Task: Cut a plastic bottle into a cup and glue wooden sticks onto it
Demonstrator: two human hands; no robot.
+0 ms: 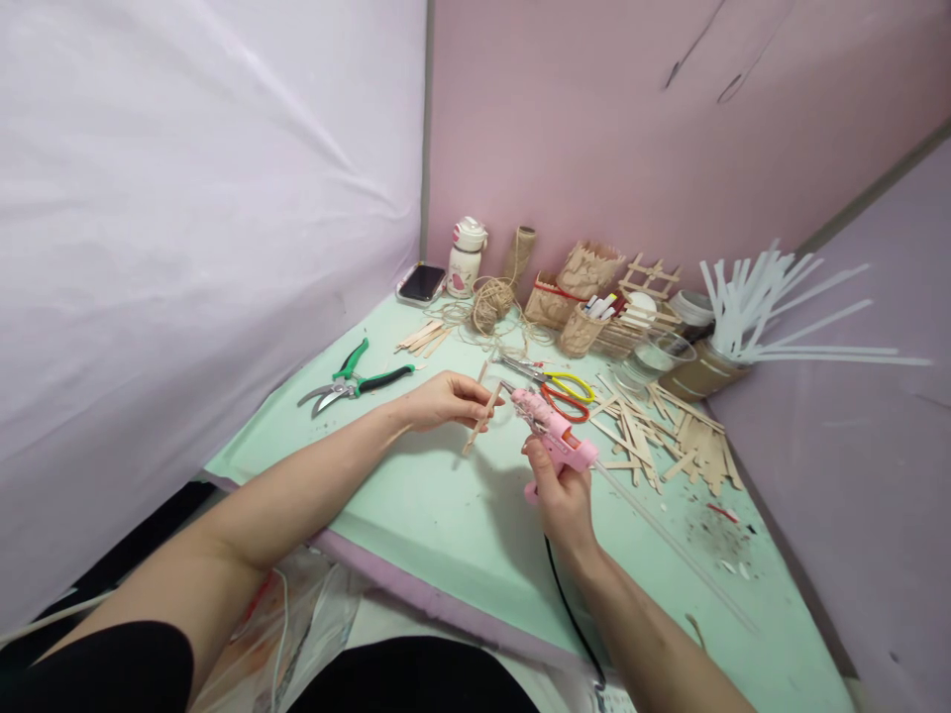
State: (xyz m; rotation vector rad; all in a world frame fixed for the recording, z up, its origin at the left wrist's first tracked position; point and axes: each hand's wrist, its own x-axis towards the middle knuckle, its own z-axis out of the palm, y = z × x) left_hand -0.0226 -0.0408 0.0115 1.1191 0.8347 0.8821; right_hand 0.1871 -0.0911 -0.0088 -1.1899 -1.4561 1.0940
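Over the middle of the pale green table (416,515), my left hand (452,401) pinches a small piece made of wooden craft sticks (482,421). My right hand (561,485) is wrapped around the handle of a pink hot glue gun (546,421). The gun's metal nozzle points left and lies close to the upper part of the sticks; whether it touches them I cannot tell. A long clear glue stick (669,540) runs out of the gun's back end, and a black cord hangs below its handle.
Green-handled pruning shears (349,381) lie left; scissors (569,391) lie behind the gun. Loose craft sticks (690,446) cover the right side. Along the back stand a phone (422,283), a bottle (465,262), twine (491,302), a pen cup (580,332) and a holder of glue sticks (702,374).
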